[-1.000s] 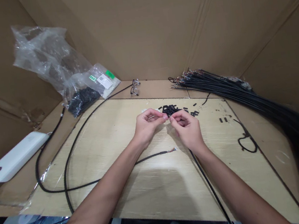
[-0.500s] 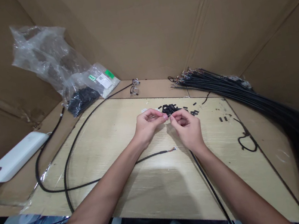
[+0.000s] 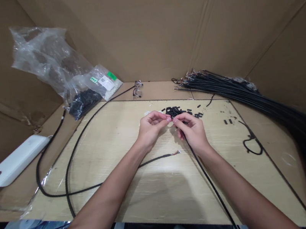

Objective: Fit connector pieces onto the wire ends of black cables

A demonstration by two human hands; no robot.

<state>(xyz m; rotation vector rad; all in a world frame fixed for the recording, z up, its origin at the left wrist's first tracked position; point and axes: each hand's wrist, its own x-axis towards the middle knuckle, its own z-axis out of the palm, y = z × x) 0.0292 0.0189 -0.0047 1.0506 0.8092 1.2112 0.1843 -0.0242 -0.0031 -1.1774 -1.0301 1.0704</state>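
Observation:
My left hand (image 3: pixel 155 126) pinches something too small to make out, its fingertips almost touching those of my right hand. My right hand (image 3: pixel 190 127) is closed on the end of a black cable (image 3: pixel 205 170), which runs down to the table's front edge. Just behind the fingertips lies a pile of short black tube pieces (image 3: pixel 173 111), partly hidden by my hands. Another cable end with thin coloured wires and a small white connector (image 3: pixel 178 152) rests on the table below my hands.
A thick bundle of black cables (image 3: pixel 270 107) lies along the right side. Clear bags (image 3: pixel 81 100) with black and white parts stand back left, near a white device (image 3: pixel 16 160). Glasses (image 3: pixel 137 89) lie at the back. A black cable loop (image 3: pixel 253 147) sits at right.
The fingers of my right hand have shifted slightly left, and the black cable's upper part has swung up and left under them. My left hand has barely moved.

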